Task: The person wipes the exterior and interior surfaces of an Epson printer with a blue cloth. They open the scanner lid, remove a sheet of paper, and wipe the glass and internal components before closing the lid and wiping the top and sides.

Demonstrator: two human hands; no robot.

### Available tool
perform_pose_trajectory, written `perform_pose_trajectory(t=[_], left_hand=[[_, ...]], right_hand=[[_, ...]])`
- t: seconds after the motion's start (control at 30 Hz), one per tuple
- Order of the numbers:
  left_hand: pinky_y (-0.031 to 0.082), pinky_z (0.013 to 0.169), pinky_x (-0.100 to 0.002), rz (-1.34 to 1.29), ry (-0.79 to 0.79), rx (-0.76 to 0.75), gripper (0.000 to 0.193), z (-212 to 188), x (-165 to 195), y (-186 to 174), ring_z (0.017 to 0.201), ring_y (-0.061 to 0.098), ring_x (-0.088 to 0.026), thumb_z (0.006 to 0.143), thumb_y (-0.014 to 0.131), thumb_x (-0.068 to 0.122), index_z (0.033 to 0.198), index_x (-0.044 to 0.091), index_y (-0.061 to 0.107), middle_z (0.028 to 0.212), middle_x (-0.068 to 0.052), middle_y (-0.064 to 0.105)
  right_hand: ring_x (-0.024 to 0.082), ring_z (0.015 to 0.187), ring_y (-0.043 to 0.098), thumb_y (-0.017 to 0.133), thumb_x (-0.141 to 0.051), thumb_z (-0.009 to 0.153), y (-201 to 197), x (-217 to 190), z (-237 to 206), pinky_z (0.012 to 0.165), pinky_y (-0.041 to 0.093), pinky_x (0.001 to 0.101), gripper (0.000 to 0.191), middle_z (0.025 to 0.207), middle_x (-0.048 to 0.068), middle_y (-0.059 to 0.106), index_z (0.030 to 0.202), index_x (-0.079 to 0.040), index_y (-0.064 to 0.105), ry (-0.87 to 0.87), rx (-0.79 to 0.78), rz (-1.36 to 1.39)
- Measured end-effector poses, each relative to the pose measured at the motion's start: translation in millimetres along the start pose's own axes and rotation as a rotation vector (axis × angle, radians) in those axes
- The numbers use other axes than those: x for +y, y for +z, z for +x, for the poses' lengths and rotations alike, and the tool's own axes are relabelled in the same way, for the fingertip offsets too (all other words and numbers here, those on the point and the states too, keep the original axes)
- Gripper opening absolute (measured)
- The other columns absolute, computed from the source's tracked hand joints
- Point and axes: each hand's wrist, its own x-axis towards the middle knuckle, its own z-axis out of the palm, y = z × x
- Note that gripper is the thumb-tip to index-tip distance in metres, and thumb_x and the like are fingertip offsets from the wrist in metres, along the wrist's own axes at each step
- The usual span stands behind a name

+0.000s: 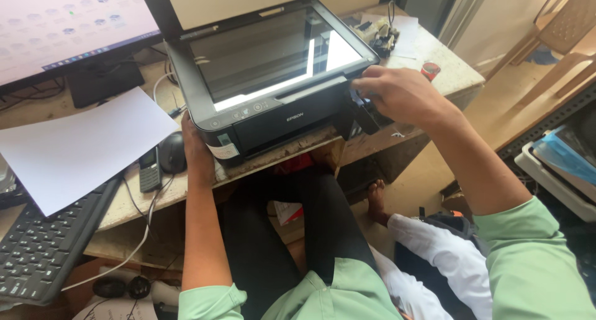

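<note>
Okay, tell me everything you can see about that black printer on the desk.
The printer is a black plastic flatbed unit with its scanner lid raised, so the glass shows and reflects light. A row of buttons runs along its front left edge. It sits at the wooden desk's front edge. The left hand grips its left corner; the right hand holds its right side.

My worn wooden desk (447, 72) carries the black printer (273, 78) at its front edge; left of it lie a dark mouse (172, 152), a small black phone (149, 170), a white sheet of paper (81, 146) and a black keyboard (43, 245); a monitor (68, 22) stands behind.
</note>
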Motion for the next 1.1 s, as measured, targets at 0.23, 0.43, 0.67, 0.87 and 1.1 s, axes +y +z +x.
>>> perform_pose_trajectory(t=[0.23,0.43,0.67,0.87,1.1], left_hand=[[0.041,0.116,-0.042,-0.014,-0.048,0.001,0.080,-2.5,5.4,-1.7,0.143,0.047,-0.033,0.104,0.027,0.065,0.156,0.004,0.033,0.152,-0.022,0.047],[0.042,0.116,-0.043,0.003,-0.015,0.015,0.081,1.2,5.0,-6.4,0.143,0.047,-0.034,0.104,0.027,0.066,0.155,0.003,0.033,0.152,-0.023,0.046],[0.044,0.115,-0.042,-0.011,-0.021,0.018,0.084,2.4,-3.3,-8.0,0.141,0.050,-0.034,0.103,0.029,0.068,0.155,0.002,0.034,0.151,-0.023,0.047],[0.041,0.116,-0.042,0.003,-0.043,0.022,0.082,-0.7,2.5,-6.5,0.143,0.046,-0.033,0.104,0.030,0.066,0.156,0.002,0.032,0.153,-0.023,0.045],[0.040,0.116,-0.042,0.062,-0.044,0.036,0.080,-0.5,6.8,-6.2,0.143,0.047,-0.035,0.105,0.028,0.064,0.156,0.003,0.034,0.152,-0.023,0.047]], right_hand=[[0.035,0.085,0.070,0.068,-0.001,0.086,11.7,6.1,6.8,0.076,0.056,0.0458,0.023,0.105,0.009,0.070,0.105,-0.011,0.076,0.043,-0.042,-0.026],[0.030,0.092,0.072,0.071,-0.003,0.088,-9.4,-0.4,6.1,0.082,0.058,0.0407,0.022,0.105,0.007,0.073,0.108,-0.011,0.076,-0.029,0.036,0.174],[0.024,0.089,0.074,0.070,-0.006,0.088,-60.1,1.9,-16.3,0.085,0.058,0.0386,0.028,0.104,0.006,0.077,0.112,-0.015,0.078,0.290,-0.185,0.193],[0.030,0.099,0.071,0.071,-0.002,0.081,-34.2,13.4,-2.3,0.090,0.055,0.0401,0.034,0.109,0.010,0.075,0.114,-0.011,0.077,0.152,-0.089,0.097],[0.033,0.099,0.070,0.074,-0.002,0.079,-2.9,29.2,7.4,0.088,0.055,0.0420,0.034,0.110,0.010,0.074,0.111,-0.011,0.077,0.086,-0.083,0.079]])
